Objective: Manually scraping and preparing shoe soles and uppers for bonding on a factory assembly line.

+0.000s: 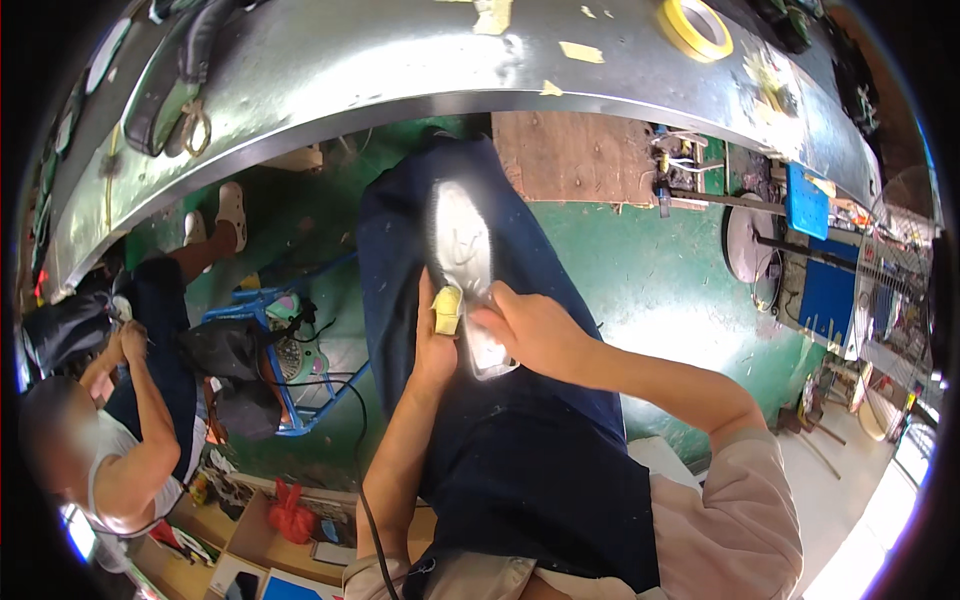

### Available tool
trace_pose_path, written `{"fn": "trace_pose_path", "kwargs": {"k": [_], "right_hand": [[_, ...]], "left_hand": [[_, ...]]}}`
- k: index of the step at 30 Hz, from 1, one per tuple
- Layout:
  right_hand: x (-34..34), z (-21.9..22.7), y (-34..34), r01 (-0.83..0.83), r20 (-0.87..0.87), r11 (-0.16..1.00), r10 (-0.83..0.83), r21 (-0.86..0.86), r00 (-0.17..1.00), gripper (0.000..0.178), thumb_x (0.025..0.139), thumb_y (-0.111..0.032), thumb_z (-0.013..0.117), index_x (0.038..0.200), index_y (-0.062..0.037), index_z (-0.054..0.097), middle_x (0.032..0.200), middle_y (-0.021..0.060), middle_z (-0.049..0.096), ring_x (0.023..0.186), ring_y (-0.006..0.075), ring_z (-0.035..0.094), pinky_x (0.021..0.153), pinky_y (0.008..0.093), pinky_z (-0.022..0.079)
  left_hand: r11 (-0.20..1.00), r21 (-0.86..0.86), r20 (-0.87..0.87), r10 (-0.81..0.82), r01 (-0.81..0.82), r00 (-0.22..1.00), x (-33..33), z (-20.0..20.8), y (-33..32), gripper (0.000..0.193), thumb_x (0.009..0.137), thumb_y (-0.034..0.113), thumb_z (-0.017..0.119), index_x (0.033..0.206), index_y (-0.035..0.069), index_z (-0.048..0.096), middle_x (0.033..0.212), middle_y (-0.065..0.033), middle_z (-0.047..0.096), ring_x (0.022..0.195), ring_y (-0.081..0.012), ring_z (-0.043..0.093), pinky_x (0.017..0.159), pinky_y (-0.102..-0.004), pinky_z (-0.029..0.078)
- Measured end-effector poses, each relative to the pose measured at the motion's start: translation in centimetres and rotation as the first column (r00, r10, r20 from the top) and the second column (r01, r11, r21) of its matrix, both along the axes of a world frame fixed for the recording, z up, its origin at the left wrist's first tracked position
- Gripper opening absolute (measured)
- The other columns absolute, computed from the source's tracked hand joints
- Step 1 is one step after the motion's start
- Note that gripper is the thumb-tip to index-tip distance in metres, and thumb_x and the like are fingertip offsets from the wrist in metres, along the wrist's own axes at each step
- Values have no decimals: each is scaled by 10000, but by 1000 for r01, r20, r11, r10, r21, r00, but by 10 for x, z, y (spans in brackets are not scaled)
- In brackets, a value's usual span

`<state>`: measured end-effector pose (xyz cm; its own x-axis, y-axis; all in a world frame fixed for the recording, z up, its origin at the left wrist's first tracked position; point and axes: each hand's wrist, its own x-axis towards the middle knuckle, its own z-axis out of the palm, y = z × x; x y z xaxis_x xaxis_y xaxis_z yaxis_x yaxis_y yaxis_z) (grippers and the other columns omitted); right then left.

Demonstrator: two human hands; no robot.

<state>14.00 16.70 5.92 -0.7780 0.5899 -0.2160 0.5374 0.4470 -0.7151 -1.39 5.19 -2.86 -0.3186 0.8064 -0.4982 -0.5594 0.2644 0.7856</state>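
A long shoe-shaped piece (464, 235), probably a shoe with its underside up, lies lengthwise over my lap. Its face is whitish with a few dark marks, and its left edge is dark. My left hand (434, 350) grips its left side near the squared near end. Yellow wrapping (447, 311) covers a digit of that hand. My right hand (535, 338) is closed, its curled fingers against the right side of the near half. Whatever they pinch, if anything, is hidden. Dark blue cloth (540, 440) covers my lap beneath the piece.
A metal worktable (380, 75) curves across the far side, with a yellow tape roll (697, 28) and black shoes (165, 90). At the left, a seated person (135, 420) handles a dark item. Nearby stand a blue-framed stool (300, 425) and compartmented shelf (250, 535). A cable (362, 440) hangs beside my left arm.
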Motion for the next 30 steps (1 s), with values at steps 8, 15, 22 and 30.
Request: {"fn": "trace_pose_path", "kwargs": {"k": [8,15,22,30], "right_hand": [[19,29,53,-34,122,758,150,-652,981,364,1149,-349,517,1097,11,528,848,192,729,728,353,744,700,459,582],[19,28,26,-595,199,793,609,-132,768,376,1161,-355,505,1078,-3,606,740,197,676,647,371,707,619,454,540],[32,45,42,-38,250,513,480,-857,841,413,1170,-388,448,1076,-8,579,810,112,729,678,234,721,634,383,552],[22,19,30,-198,-108,980,199,15,974,320,1132,-374,553,1141,-54,545,870,140,745,781,390,734,630,500,542]], "left_hand": [[921,-103,-412,-383,375,827,-34,27,15,614,1114,244,531,1613,-47,323,1488,-290,601,1390,-380,611,1152,-427,470],[889,-221,-612,-447,402,653,-30,20,16,749,944,79,585,1613,-68,279,1415,-389,616,1362,-540,589,1126,-494,492],[913,-73,-609,-360,402,707,-9,40,-3,995,1097,299,622,1737,12,-83,1691,-338,371,1520,-395,487,1249,-433,381],[866,-58,-468,-463,496,753,-4,52,9,1380,942,78,830,1665,90,-345,1666,-256,418,1487,-321,498,1260,-433,376]]}}
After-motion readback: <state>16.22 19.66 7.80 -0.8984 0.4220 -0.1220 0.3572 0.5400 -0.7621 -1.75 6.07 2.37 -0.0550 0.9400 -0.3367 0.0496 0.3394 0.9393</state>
